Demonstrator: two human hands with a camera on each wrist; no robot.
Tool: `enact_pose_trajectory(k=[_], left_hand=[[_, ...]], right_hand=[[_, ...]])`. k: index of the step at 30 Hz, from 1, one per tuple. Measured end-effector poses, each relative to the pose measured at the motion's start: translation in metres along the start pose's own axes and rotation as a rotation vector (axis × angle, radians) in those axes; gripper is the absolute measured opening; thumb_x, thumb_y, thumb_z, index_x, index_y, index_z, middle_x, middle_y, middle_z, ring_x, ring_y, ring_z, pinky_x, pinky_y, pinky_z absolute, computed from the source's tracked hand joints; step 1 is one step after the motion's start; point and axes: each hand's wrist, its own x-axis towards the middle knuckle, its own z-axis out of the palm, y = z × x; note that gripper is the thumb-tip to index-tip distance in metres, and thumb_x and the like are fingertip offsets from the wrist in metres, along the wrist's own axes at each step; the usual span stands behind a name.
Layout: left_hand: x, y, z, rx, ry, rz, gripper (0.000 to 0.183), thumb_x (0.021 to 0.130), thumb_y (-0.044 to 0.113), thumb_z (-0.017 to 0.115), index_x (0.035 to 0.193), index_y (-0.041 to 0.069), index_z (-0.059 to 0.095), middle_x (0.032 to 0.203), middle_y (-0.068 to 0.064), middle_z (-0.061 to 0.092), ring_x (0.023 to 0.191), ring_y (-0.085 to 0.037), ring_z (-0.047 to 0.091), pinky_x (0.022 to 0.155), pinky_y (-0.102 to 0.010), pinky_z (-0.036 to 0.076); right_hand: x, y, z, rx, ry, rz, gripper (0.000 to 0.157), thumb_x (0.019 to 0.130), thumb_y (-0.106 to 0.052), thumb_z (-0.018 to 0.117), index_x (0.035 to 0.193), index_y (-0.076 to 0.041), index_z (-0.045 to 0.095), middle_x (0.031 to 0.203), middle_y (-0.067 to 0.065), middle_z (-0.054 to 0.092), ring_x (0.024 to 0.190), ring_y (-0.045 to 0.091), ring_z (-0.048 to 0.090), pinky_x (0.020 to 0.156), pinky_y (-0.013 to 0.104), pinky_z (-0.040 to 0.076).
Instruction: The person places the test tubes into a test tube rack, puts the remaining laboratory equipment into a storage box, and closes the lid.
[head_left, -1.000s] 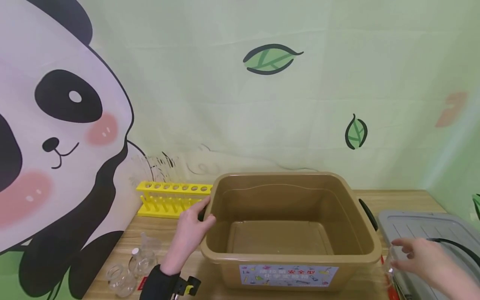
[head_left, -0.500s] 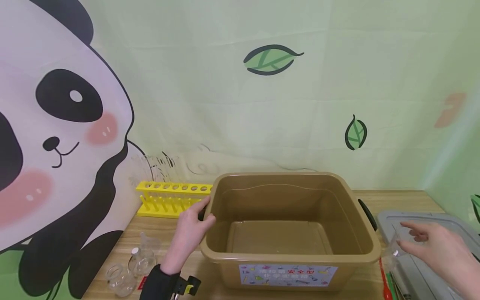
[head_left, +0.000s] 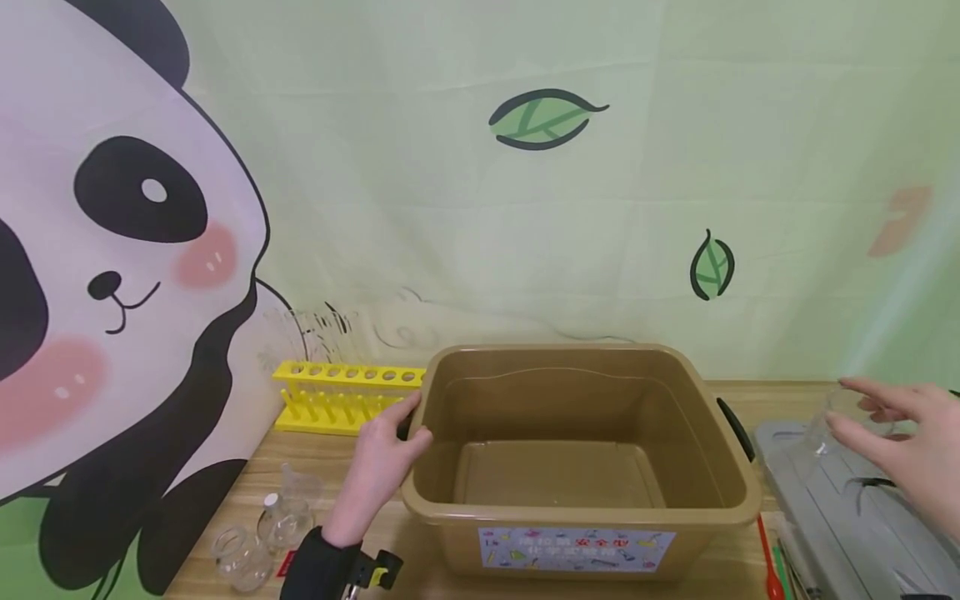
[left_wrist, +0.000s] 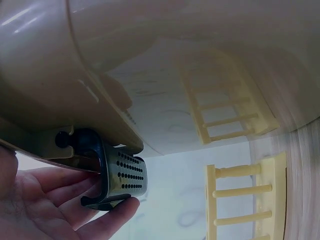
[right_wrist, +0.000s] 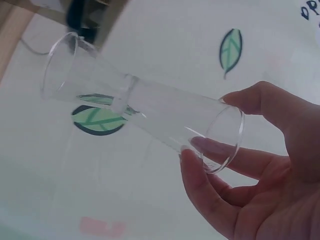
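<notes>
A brown plastic tub (head_left: pixel 581 518) with a printed label stands upright on the wooden table. At its left rim, my left hand (head_left: pixel 381 458) has the thumb over the edge and the fingers outside, by the black handle (left_wrist: pixel 100 170) seen in the left wrist view. My right hand (head_left: pixel 911 442) is raised over the grey lid on the right. It holds a clear, narrow-waisted vessel (right_wrist: pixel 170 110) with flared ends by one wide end, between thumb and fingertips. In the head view that vessel (head_left: pixel 821 432) is faint against the lid. The tub's visible floor bears nothing.
A yellow test-tube rack (head_left: pixel 348 377) stands behind the left hand. Clear glass jars (head_left: pixel 243 560) and a white-capped flask (head_left: pixel 285 525) sit at front left. Right of the tub lie the grey lid (head_left: pixel 825 508), a red dropper-like tool (head_left: pixel 771 558) and other thin tools.
My right hand has lifted the clear vessel from beside the tub's front right corner, up and to the right over the grey lid. The left hand and the tub have stayed put.
</notes>
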Motion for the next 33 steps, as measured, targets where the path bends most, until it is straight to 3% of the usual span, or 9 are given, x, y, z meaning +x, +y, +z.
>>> enact_pose_trajectory(k=[2,4,8,10,14,18,21,28,33], left_hand=[[0.0,0.0,0.0,0.004,0.002,0.005,0.048,0.081,0.006,0.059,0.126,-0.004,0.048,0.121,-0.019,0.052,0.098,-0.024,0.053,0.081,-0.04,0.046],[0.0,0.001,0.0,0.007,0.004,0.011,0.048,0.081,0.006,0.059,0.126,-0.005,0.048,0.121,-0.019,0.052,0.099,-0.024,0.053,0.082,-0.041,0.046],[0.0,0.0,-0.001,0.014,0.006,0.016,0.048,0.081,0.006,0.059,0.126,-0.005,0.048,0.121,-0.019,0.052,0.102,-0.025,0.052,0.084,-0.042,0.044],[0.0,0.0,-0.001,0.012,0.005,0.009,0.048,0.081,0.007,0.059,0.127,-0.004,0.048,0.121,-0.019,0.052,0.102,-0.025,0.052,0.084,-0.042,0.044],[0.0,0.0,-0.001,0.007,0.003,0.004,0.049,0.081,0.007,0.059,0.127,-0.005,0.048,0.121,-0.019,0.052,0.1,-0.024,0.052,0.083,-0.041,0.045],[0.0,0.0,-0.001,0.002,0.003,0.004,0.049,0.08,0.006,0.059,0.127,-0.005,0.048,0.121,-0.019,0.052,0.1,-0.025,0.052,0.083,-0.041,0.045],[-0.001,0.0,-0.001,-0.005,-0.001,-0.005,0.049,0.081,0.007,0.059,0.127,-0.004,0.048,0.122,-0.018,0.052,0.1,-0.024,0.052,0.083,-0.041,0.045],[0.0,0.0,-0.002,0.001,-0.009,0.0,0.048,0.081,0.007,0.058,0.127,-0.005,0.048,0.123,-0.019,0.051,0.1,-0.024,0.052,0.084,-0.041,0.044],[0.0,0.001,-0.002,-0.001,-0.011,-0.003,0.049,0.081,0.007,0.058,0.127,-0.005,0.047,0.122,-0.019,0.051,0.096,-0.023,0.052,0.082,-0.04,0.045]], right_hand=[[0.004,-0.009,-0.006,0.017,0.045,-0.005,0.039,0.079,-0.001,0.066,0.112,0.015,0.053,0.089,0.028,0.047,0.077,0.04,0.044,0.053,0.01,0.033],[0.009,-0.018,-0.011,0.032,0.07,-0.02,0.039,0.08,-0.001,0.065,0.114,0.014,0.053,0.09,0.027,0.048,0.077,0.034,0.045,0.052,0.008,0.027],[0.017,-0.034,-0.016,0.043,0.051,-0.039,0.042,0.082,-0.008,0.064,0.118,0.01,0.052,0.095,0.025,0.048,0.082,0.033,0.045,0.058,0.014,0.034],[0.021,-0.042,-0.017,0.055,0.018,-0.045,0.043,0.082,-0.012,0.065,0.119,0.007,0.054,0.096,0.023,0.049,0.083,0.028,0.046,0.059,0.013,0.036],[0.029,-0.061,-0.019,0.068,-0.053,-0.092,0.043,0.08,-0.017,0.067,0.118,0.001,0.057,0.095,0.017,0.052,0.079,0.031,0.056,0.054,0.01,0.035],[0.038,-0.08,-0.018,0.092,-0.125,-0.158,0.044,0.08,-0.022,0.067,0.12,-0.005,0.058,0.096,0.012,0.055,0.075,0.038,0.061,0.057,0.025,0.045],[0.046,-0.094,-0.011,0.122,-0.172,-0.19,0.044,0.082,-0.025,0.066,0.121,-0.007,0.057,0.099,0.01,0.056,0.078,0.035,0.061,0.059,0.035,0.049],[0.062,-0.123,0.015,0.255,-0.234,-0.316,0.04,0.081,-0.02,0.067,0.116,-0.002,0.059,0.096,0.01,0.059,0.082,0.025,0.058,0.067,0.038,0.051],[0.073,-0.142,0.036,0.3,-0.312,-0.357,0.038,0.081,-0.016,0.067,0.114,-0.001,0.06,0.097,0.009,0.058,0.086,0.021,0.054,0.072,0.037,0.051]])
